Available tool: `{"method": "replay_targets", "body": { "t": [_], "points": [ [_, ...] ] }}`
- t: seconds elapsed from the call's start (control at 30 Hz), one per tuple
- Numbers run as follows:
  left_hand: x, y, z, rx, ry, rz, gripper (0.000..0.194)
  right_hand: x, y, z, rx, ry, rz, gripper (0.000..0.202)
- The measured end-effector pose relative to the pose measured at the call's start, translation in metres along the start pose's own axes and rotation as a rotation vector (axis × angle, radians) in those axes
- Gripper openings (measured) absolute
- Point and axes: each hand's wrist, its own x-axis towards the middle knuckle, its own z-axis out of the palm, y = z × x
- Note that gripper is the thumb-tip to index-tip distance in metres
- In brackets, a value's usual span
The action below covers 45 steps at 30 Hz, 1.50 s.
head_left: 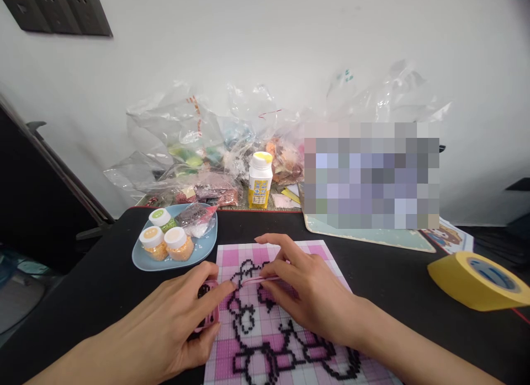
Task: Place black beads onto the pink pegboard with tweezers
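A pegboard [226,257] with a pink and white check lies in front of me, and small black beads [247,349] form an outline on it. My left hand [182,313] grips a small pink tray [213,310] holding black beads, at the board's left edge. The left index fingertip reaches over the board, close to the tweezers' tip. Between the thumb and fingers of my right hand [306,283] are pink tweezers [252,280], pointing left above the upper part of the outline. Whether a bead sits in their tip is too small to tell. My right hand hides part of the pattern.
Left of the board's far end stands a blue plate [138,258] with bead jars [178,244] and a clear bag [194,217]. Behind are a white and yellow bottle [260,181] and plastic bags [178,131]. Yellow tape [451,277] lies at the right, near a blurred area.
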Motion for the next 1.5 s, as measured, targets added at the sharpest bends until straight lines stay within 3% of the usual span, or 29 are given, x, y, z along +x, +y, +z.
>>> {"method": "replay_targets", "body": {
  "t": [0.5, 1.5],
  "points": [
    [0.0066, 0.0035, -0.0067, 0.097, 0.022, 0.045, 0.041, -0.0002, 0.0004, 0.001, 0.015, 0.007, -0.02, 0.021],
    [0.0004, -0.0005, -0.0004, 0.003, 0.017, -0.012, 0.038, 0.001, 0.0018, -0.002, -0.051, -0.017, -0.101, 0.026]
  ]
}}
